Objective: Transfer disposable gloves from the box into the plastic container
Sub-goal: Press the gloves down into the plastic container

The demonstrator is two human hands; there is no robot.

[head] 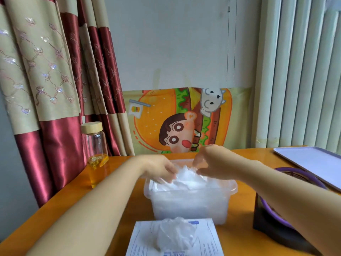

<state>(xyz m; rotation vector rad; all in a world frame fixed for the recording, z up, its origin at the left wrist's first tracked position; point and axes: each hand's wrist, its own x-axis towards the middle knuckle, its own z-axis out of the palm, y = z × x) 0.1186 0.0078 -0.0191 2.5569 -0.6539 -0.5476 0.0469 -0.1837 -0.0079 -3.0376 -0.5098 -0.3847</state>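
Orange table, container, glove box, bottle, tray

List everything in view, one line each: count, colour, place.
plastic container: one, translucent white, table centre
gloves: a heap, clear, filling the container
glove box: one, white with blue print, nearest edge
clear glove: one, sticking out of the box
bottle: one, clear glass, yellow liquid, table left
tray: one, pale lilac, far right
purple hoop: one, on a dark block, right
table: one, orange
curtain: red and beige, left
cartoon cloth: one, orange, against the wall
blinds: white, right
hands: two, left hand and right hand, both gripping gloves over the container
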